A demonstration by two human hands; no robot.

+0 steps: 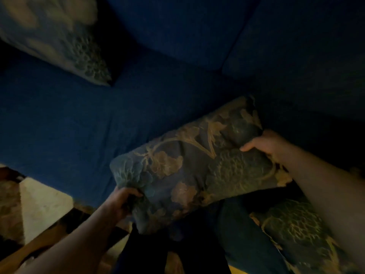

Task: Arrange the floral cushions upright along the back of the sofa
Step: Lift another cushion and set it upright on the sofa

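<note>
We are holding a floral cushion (194,165) in front of us, above the front part of the blue sofa (79,119). Its dark bluish cover is showing tan leaves and stems and large green textured blooms, all dim in the low light. Our left hand (123,202) is gripping its lower left corner, fingers curled tight into bunched fabric. Our right hand (264,144) is clamping its upper right edge, thumb on the face we see and the other fingers hidden behind.

The cushion is lying tilted, its long axis running from lower left up to upper right, its broad face turned toward us. It is not standing upright.

A second floral cushion (59,42) is leaning at the far left against the sofa back, blurred. A third cushion (296,228) is lying at the lower right, partly under our right forearm.

Between the far-left cushion and the held one, the seat is showing bare blue fabric, and the back cushions (187,30) are standing uncovered behind it. The sofa's front edge is meeting a patterned rug (11,202) at lower left.
</note>
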